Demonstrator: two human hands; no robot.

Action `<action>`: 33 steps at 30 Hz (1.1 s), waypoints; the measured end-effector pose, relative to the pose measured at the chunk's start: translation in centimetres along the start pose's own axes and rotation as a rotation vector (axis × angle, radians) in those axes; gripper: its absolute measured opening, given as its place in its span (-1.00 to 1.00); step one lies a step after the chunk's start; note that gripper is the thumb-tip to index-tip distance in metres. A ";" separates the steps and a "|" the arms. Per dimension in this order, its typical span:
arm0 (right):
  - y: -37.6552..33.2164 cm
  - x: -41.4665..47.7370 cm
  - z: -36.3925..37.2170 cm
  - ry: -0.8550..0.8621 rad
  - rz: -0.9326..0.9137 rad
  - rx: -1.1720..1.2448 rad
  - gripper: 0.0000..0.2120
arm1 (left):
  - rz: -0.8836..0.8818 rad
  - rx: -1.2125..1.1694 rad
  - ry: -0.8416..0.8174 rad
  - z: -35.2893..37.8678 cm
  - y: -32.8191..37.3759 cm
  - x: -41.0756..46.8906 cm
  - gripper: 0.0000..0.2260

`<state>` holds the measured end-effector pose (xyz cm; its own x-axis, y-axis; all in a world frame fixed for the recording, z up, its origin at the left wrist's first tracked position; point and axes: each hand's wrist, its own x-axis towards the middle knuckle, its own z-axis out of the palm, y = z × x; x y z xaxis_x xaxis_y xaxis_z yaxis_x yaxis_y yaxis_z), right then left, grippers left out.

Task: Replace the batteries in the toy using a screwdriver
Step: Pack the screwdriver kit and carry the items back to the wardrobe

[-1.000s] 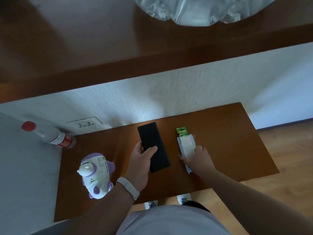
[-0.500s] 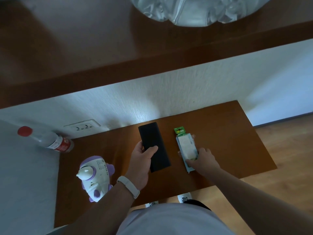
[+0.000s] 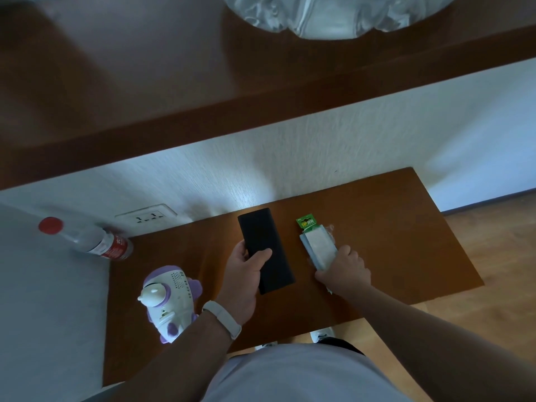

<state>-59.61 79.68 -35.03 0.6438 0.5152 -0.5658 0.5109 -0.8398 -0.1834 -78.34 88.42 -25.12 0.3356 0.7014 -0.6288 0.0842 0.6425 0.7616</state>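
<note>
Left hand (image 3: 245, 274) gripping black case (image 3: 265, 249), right hand (image 3: 342, 269) grasping battery pack (image 3: 317, 246), white-purple toy (image 3: 169, 297) lying beside

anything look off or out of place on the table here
Nothing spilled or broken. The only oddity: no screwdriver shows, unless it is inside the black case under the left hand. The right hand grips the battery pack, the toy lies untouched, and a bottle leans in the corner.
</note>
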 end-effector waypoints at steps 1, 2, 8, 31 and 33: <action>0.0 -0.1 -0.1 -0.001 0.001 0.003 -0.21 | -0.001 -0.002 0.002 0.0 0.0 0.0 -0.70; 0.1 -0.1 -0.2 -0.008 0.003 0.018 -0.21 | -0.001 -0.002 0.002 -0.1 0.0 0.0 -0.70; 1.0 0.2 -0.4 -0.118 0.016 0.279 -0.09 | 0.001 -0.010 0.000 -0.3 -0.1 -0.2 -0.72; 3.9 -3.2 -0.7 -0.273 -0.034 0.967 -0.32 | 0.008 0.040 -0.049 -1.1 -0.2 -1.7 -0.74; 3.6 -4.3 -1.2 -0.265 -0.019 1.043 -0.39 | 0.009 0.034 -0.073 -1.1 -0.1 -1.8 -0.74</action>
<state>-59.81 74.65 -32.29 0.4331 0.5817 -0.6885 -0.2992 -0.6278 -0.7186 -79.95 87.43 -24.25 0.4035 0.6823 -0.6096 0.1124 0.6243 0.7731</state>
